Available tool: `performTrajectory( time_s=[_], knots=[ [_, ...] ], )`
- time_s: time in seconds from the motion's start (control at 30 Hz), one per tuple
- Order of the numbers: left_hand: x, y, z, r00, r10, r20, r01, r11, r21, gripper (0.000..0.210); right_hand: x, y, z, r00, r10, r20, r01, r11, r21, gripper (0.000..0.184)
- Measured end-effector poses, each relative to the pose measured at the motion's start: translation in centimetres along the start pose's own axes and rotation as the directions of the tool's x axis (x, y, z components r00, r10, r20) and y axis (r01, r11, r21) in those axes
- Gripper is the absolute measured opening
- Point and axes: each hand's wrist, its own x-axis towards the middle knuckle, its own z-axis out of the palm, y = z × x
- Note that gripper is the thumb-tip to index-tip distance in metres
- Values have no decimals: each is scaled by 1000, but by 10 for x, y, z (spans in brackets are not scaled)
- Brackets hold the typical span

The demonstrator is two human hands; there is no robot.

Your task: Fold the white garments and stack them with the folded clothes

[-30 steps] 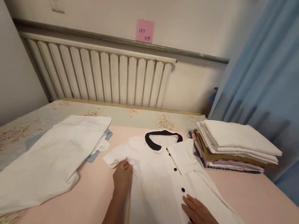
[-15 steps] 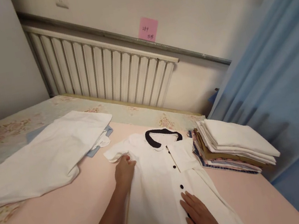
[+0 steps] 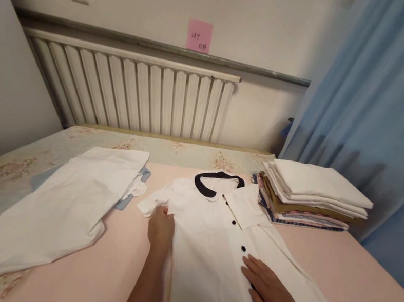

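A white short-sleeved shirt (image 3: 204, 254) with a black-trimmed collar (image 3: 204, 186) and black buttons lies front up on the pink cloth. Its sleeve on the right is folded inward over the chest; the sleeve on the left (image 3: 152, 201) points outward. At the left underarm edge, my left hand (image 3: 161, 228) is closed on the shirt fabric, fingertips pinched. My right hand (image 3: 271, 287) rests flat on the button front, fingers stretched out, covering part of the button row. The shirt's lower end runs out of view at the bottom.
To the right stands a stack of folded clothes (image 3: 318, 188), white on top, beside a blue curtain (image 3: 374, 105). White garments (image 3: 60, 212) lie loosely on the left over something blue. Behind the table are a radiator (image 3: 136, 87) and a pink note (image 3: 199, 36) on the wall.
My left hand has shifted slightly left, with the shirt's left edge beside it. My right hand stays almost in place on the button front. The view has moved a little.
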Motion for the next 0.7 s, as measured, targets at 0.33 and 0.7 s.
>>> performTrajectory(
  time_s=[0.33, 0.7],
  knots=[
    [-4, 3, -7, 999, -16, 37, 8, 981, 192, 14, 2, -2, -3, 1000, 28, -11, -28, 999, 41, 51],
    [-7, 3, -4, 996, -17, 88, -6, 966, 260, 20, 2, -4, -6, 1000, 24, 15, -24, 1000, 5, 51]
  ],
)
